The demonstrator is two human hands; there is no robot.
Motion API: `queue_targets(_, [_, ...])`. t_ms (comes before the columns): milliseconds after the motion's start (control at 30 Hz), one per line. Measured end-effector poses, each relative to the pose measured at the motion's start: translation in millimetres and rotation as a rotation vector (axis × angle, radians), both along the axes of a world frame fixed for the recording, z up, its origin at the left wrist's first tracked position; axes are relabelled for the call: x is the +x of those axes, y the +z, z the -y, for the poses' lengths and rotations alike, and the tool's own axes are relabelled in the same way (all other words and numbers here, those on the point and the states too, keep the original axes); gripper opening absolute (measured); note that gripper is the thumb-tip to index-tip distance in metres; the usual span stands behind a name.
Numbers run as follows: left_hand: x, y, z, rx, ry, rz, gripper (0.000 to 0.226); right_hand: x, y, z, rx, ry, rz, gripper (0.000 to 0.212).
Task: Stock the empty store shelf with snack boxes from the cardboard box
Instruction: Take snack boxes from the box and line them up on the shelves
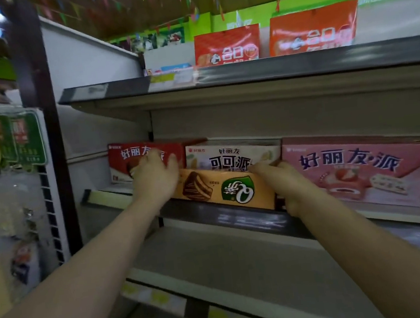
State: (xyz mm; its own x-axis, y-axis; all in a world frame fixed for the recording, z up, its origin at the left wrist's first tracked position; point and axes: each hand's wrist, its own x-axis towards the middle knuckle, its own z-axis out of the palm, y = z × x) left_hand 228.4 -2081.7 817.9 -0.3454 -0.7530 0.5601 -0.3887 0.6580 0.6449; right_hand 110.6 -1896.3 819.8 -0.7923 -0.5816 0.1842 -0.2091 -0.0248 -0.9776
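Note:
An orange snack box (229, 189) with a green logo lies at the front edge of the middle shelf (250, 219). My left hand (155, 179) grips its left end and my right hand (289, 185) grips its right end. Behind it stands a cream snack box (232, 156). A red snack box (130, 157) stands to the left, partly covered by my left hand. A large pink snack box (356, 168) stands to the right, touching my right hand. The cardboard box is out of view.
Two red-orange packages (227, 45) stand on the top shelf (246, 72). A lower shelf (215, 257) lies below my arms with yellow price tags (159, 298) on its edge. A dark post (40, 99) and a white wire rack (49, 203) with hanging signs stand left.

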Motion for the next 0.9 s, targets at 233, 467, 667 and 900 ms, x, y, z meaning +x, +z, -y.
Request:
queue_targets(233, [11,3,-15,0.291,-0.124,0.096,0.039,9,4,-13,-0.038,0.019,0.134,0.007])
queue_targets(467, [41,7,-68,0.600,-0.426,-0.447,0.043,20,14,-67,-0.393,-0.044,0.096,0.049])
queue_targets(667, [43,-19,-153,0.835,-0.756,-0.900,0.013,21,-11,-154,-0.701,-0.084,-0.185,0.053])
queue_targets(900, [19,-53,-234,0.979,-1.106,-0.847,0.041,15,-44,-254,-0.455,-0.200,-0.045,0.037])
